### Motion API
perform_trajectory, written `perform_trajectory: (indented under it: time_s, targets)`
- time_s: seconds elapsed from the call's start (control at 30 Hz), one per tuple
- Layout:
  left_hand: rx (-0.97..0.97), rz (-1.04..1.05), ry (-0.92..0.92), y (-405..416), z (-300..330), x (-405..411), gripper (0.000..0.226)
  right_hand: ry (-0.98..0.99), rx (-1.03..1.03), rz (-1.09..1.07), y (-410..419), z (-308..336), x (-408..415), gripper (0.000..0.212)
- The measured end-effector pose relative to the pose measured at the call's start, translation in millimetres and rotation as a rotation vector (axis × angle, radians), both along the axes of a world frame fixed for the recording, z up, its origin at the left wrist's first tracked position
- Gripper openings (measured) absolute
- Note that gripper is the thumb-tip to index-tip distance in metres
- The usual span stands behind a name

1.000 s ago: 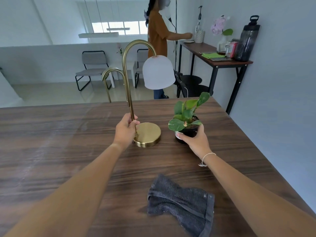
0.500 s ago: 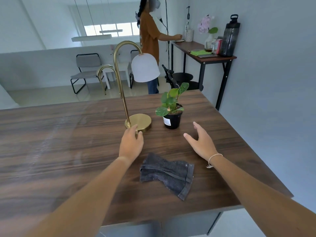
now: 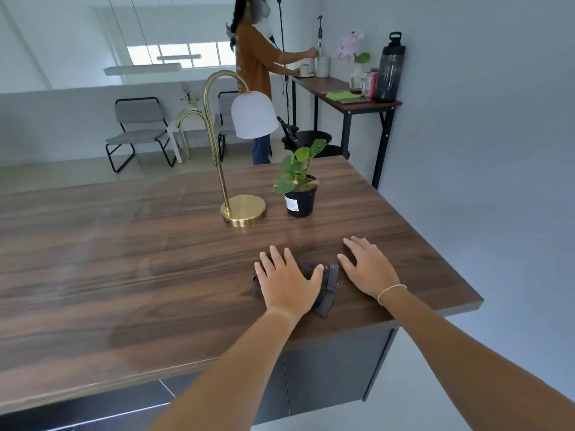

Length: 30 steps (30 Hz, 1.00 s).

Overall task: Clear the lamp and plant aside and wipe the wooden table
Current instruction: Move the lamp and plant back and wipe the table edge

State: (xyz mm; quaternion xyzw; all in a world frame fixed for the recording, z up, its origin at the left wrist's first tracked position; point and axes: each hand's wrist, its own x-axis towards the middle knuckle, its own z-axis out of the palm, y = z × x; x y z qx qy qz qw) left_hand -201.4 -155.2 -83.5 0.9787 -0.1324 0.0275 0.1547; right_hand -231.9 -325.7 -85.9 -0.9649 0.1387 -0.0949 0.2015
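Person in orange top (image 3: 253,62) standing at side counter (image 3: 348,98) by far wall, reaching toward white cup (image 3: 304,70). Dark water bottle (image 3: 390,68), red can (image 3: 372,84), pink flower (image 3: 348,46), green cloth (image 3: 342,95) sitting on that counter. Grey chair (image 3: 138,132) standing on floor at back left. Long pendant light (image 3: 142,70) hanging above.

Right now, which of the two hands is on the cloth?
The left hand lies flat on the dark cloth. The right hand, with the wrist string, rests on the bare table beside it.
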Motion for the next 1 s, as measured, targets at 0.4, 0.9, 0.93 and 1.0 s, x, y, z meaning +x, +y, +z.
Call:
perform_trajectory:
  time_s: [0.4, 0.9, 0.93, 1.0]
  targets:
    - [0.011, 0.003, -0.051, 57, -7, 29, 0.091, 0.013, -0.005, 0.003, 0, 2, 0, 0.048]
    - [0.103, 0.128, -0.055, 208, -4, 74, 0.086, 0.032, -0.034, -0.005, 2, 3, 0, 0.047]
    - [0.101, 0.123, -0.063, 208, -4, 75, 0.086, 0.034, -0.037, -0.006, 2, 3, 0, 0.047]
    - [0.102, 0.118, -0.061, 208, -4, 75, 0.086, 0.039, -0.043, -0.01, 3, 4, 0, 0.047]
